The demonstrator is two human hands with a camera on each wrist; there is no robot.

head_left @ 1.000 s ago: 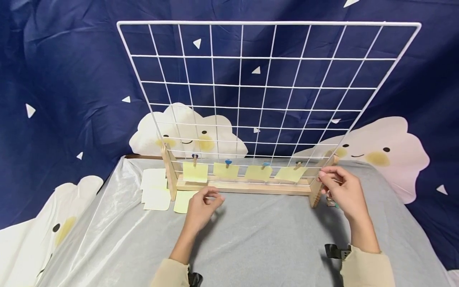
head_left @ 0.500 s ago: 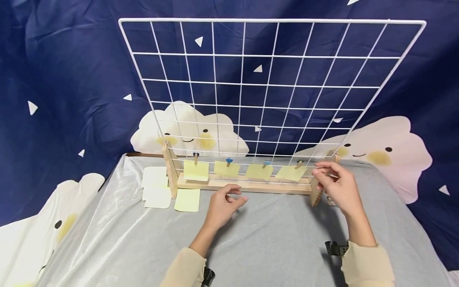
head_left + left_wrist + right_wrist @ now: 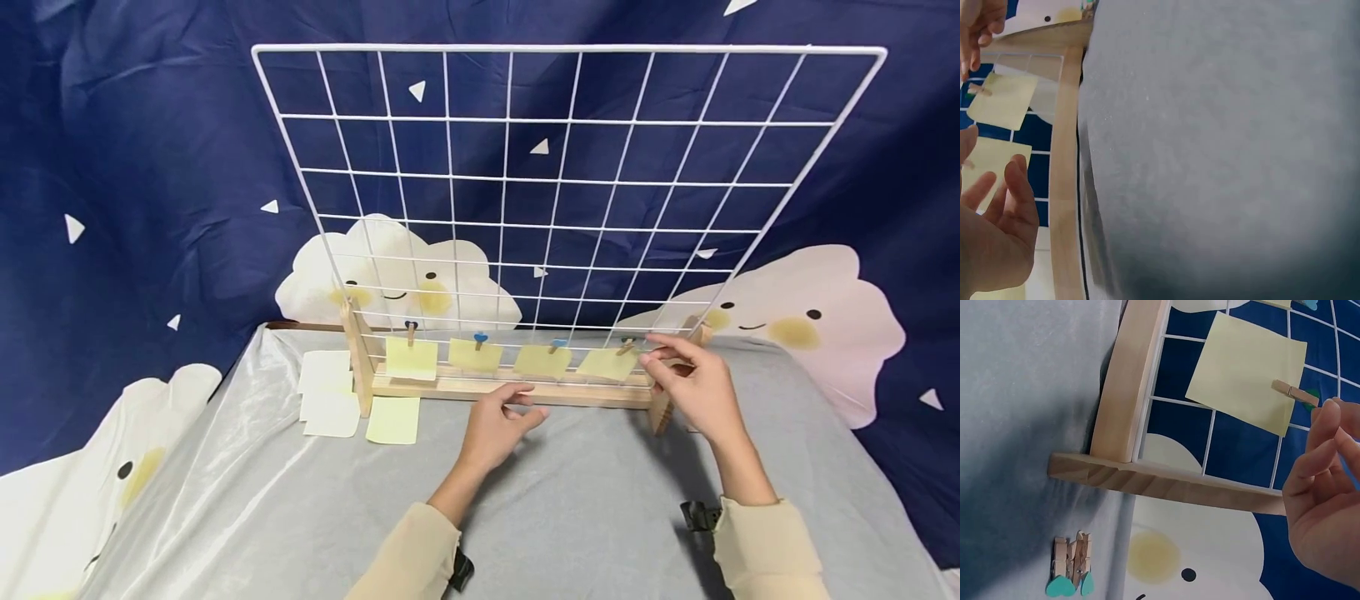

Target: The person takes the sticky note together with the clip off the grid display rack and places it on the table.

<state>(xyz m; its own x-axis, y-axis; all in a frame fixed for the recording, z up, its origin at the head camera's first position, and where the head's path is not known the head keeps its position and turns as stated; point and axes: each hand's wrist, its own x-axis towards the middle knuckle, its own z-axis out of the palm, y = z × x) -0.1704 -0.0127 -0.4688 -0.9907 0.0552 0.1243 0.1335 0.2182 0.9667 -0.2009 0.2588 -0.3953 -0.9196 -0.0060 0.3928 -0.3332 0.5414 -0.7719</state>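
Note:
Four squares would be several yellow sticky notes [image 3: 474,356], each clipped along the low part of a white wire grid [image 3: 506,179] by a small clothespin. At the rightmost note [image 3: 603,364], my right hand [image 3: 697,392] has its fingertips right beside the wooden clothespin [image 3: 1294,392] with a green end. Thumb and index finger stand a little apart in the head view. My left hand [image 3: 495,429] hovers before the wooden base rail [image 3: 517,390], fingers loosely bent and holding nothing; the left wrist view shows it overlapping a note.
On the grey cloth [image 3: 570,500] at left lie white paper sheets [image 3: 330,400] and a loose yellow sticky note [image 3: 393,419]. Several clothespins with teal hearts [image 3: 1072,565] lie beyond the right wooden foot [image 3: 1166,484]. A blue curtain with clouds hangs behind.
My left hand has moved right along the base rail, away from the loose yellow note. My right hand has shifted slightly left, up to the rightmost clothespin.

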